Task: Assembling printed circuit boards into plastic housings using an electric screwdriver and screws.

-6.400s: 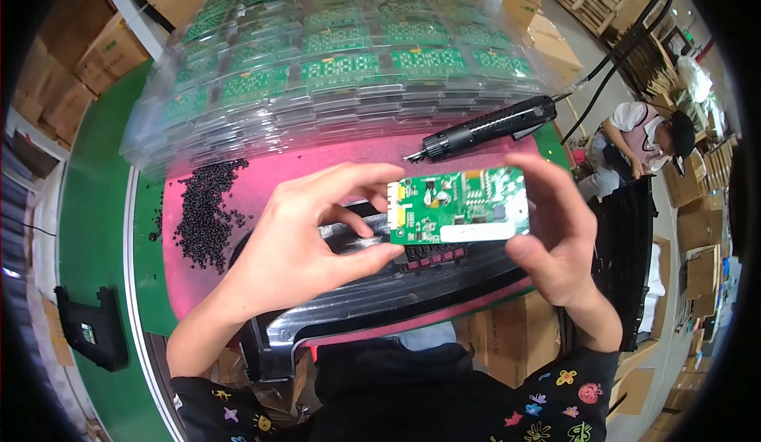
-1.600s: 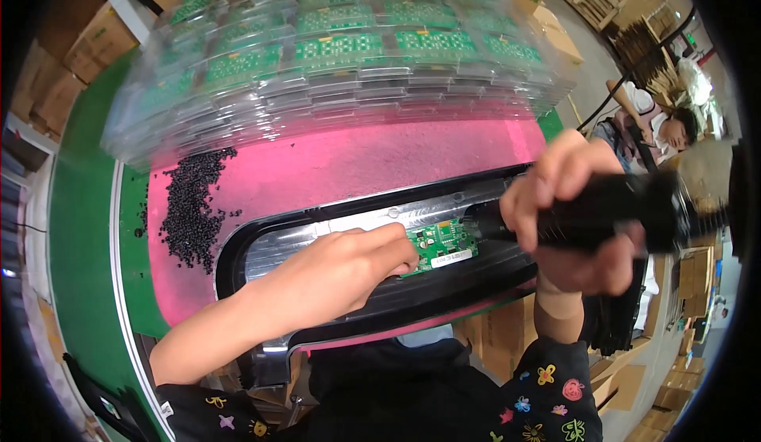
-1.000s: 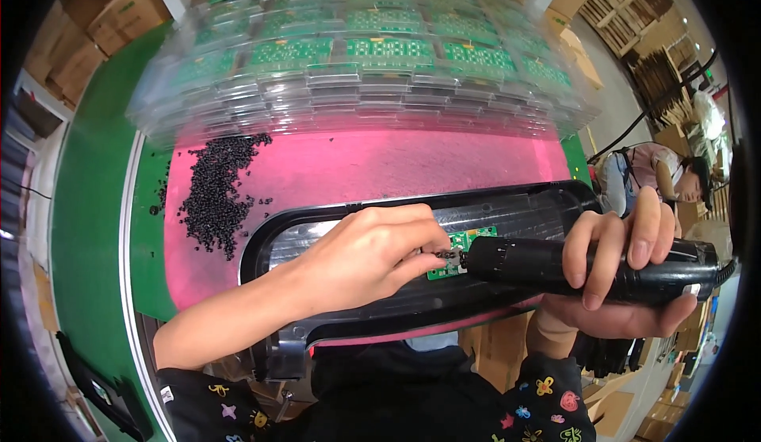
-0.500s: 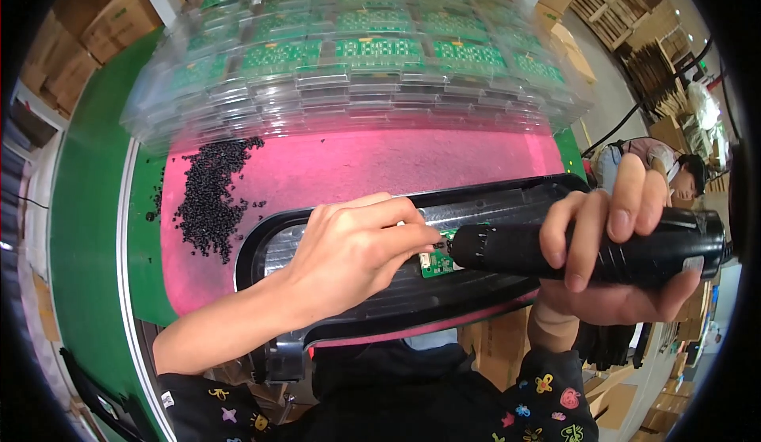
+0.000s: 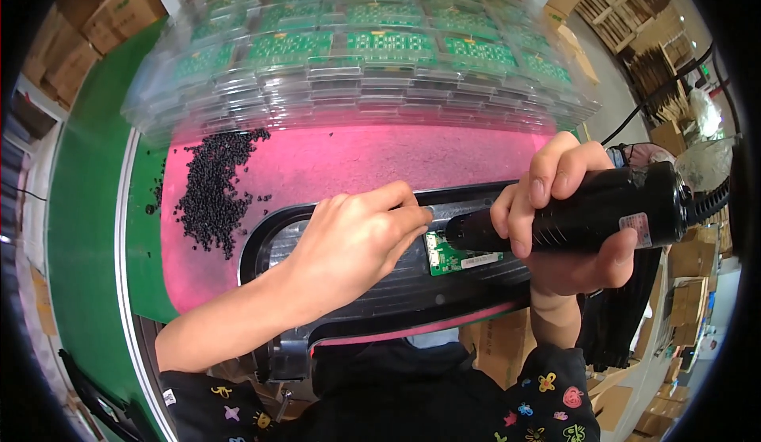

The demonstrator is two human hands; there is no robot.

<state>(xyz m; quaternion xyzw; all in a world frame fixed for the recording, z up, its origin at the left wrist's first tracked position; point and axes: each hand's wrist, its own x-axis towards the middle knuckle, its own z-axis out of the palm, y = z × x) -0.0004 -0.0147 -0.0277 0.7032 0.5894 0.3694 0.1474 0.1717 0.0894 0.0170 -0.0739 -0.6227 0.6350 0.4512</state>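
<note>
My right hand (image 5: 575, 220) is wrapped round a black electric screwdriver (image 5: 610, 204), which points left, its nose over the upper part of a small green circuit board (image 5: 445, 264). The board, with a white connector and a white label, lies inside a black plastic housing (image 5: 380, 303). Just left of the screwdriver's nose, my left hand (image 5: 357, 232) is closed in a pinch above the housing. What its fingertips hold, if anything, is too small to make out. The screwdriver's bit and the spot it meets are hidden.
A pink mat (image 5: 357, 156) lies under the housing on a green bench (image 5: 95, 204). At its left is a heap of small black screws (image 5: 210, 196). Stacked clear trays (image 5: 357, 85) of green circuit boards stand behind. A cable (image 5: 711, 201) leaves the screwdriver's rear.
The screwdriver and my right hand have moved left and up, baring the board's label. My left fingertips have drawn slightly up and away from the board. The view has shifted a little.
</note>
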